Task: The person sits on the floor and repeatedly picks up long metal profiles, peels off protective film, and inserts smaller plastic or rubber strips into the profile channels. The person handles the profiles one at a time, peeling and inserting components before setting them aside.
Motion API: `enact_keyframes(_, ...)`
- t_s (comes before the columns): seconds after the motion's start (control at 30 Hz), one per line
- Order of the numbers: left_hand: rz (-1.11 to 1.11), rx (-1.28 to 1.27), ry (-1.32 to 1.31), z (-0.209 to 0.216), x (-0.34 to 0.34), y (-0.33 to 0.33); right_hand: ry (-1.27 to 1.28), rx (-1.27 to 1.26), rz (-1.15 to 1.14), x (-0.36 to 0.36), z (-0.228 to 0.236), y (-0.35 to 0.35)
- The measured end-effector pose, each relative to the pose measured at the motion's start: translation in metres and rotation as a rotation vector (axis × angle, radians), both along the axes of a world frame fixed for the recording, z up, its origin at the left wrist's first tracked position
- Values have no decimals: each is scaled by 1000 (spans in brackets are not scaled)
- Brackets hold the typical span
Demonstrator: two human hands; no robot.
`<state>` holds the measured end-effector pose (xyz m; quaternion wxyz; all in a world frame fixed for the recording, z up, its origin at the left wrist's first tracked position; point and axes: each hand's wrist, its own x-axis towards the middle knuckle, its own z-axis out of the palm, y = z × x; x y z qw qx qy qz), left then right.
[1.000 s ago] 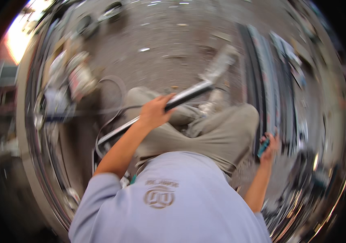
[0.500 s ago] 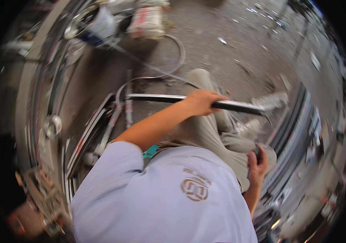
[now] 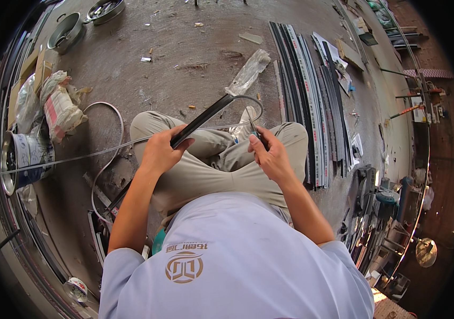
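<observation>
My left hand (image 3: 164, 152) is closed around a long, narrow black profile (image 3: 205, 119), which slants up and to the right over my crossed legs. At the profile's upper end a thin flexible strip (image 3: 262, 109) bends round in a loop, then runs back left beneath the profile. Just right of that loop, my right hand (image 3: 272, 155) grips a small hand tool with a slim metal blade (image 3: 252, 125) pointing up. Its dark handle is mostly hidden by my fingers, so its exact kind is unclear. The blade's tip is close to the strip; whether they touch cannot be told.
Long dark and grey profiles (image 3: 312, 106) lie stacked at my right. Crumpled clear plastic (image 3: 249, 72) is beyond the profile's end. To the left are a wrapped bundle (image 3: 63, 110), a tipped bucket (image 3: 25, 157) and a looping pale strip (image 3: 120, 119). Two metal basins (image 3: 67, 32) stand far left.
The profile has swung from nearly level to a steep slant, still in my left hand. My right hand has come up from beside my knee to near the strip's loop. The view has turned.
</observation>
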<state>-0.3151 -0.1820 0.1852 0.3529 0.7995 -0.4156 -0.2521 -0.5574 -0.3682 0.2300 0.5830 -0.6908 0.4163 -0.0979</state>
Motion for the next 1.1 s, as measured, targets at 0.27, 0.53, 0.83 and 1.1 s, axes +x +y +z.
enact_keyframes(0.27,-35,25,-14,-10,-9,1,10,-79,92,9,-1,-4)
enact_keyframes(0.53,-57,21,32,-9,-7,1,18,-72,108,4,-1,-7)
enact_keyframes(0.83,-84,92,73,-5,-7,-3,39,-130,131,-2,5,-3)
enact_keyframes(1.1,65,176,87,-23,5,-11,-139,-71,326,-27,46,30)
